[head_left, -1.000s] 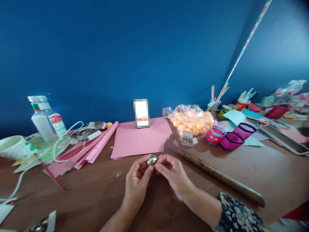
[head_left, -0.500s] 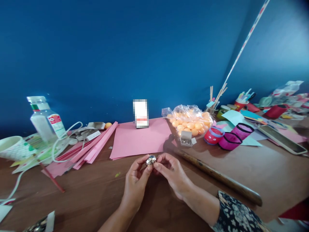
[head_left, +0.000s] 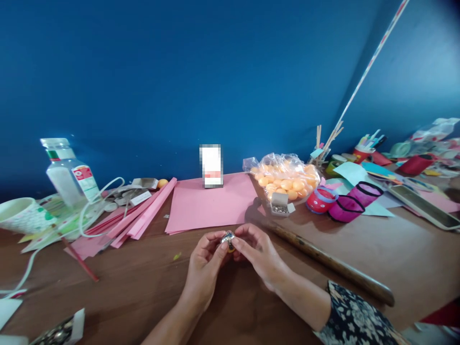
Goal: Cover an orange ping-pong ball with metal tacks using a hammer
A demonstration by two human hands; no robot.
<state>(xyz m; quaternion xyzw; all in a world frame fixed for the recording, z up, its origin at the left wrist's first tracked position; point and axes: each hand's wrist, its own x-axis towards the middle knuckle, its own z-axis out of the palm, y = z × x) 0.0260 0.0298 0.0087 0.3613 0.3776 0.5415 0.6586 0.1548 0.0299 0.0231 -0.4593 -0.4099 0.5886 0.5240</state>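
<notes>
Between my two hands, above the brown table [head_left: 143,287], is a small shiny silver object [head_left: 228,237], rounded, with a yellowish part at its lower edge. My left hand [head_left: 205,263] pinches it from the left with thumb and fingers. From the right, the thumb and fingers of my right hand [head_left: 261,254] are closed on it too. The fingertips cover part of the object. Pink paper sheets [head_left: 212,206] lie just beyond my hands.
Behind right are a bag of orange balls [head_left: 287,179], a small box of metal pieces [head_left: 280,206] and purple cylinders [head_left: 347,208]. A long wooden stick [head_left: 334,263] lies right of my hands. Pink strips [head_left: 143,211] and a glass bottle [head_left: 64,177] are at left.
The silver object has turned in my fingers, and a yellowish part now shows beneath. My right thumb lies further over it. The view has shifted slightly.
</notes>
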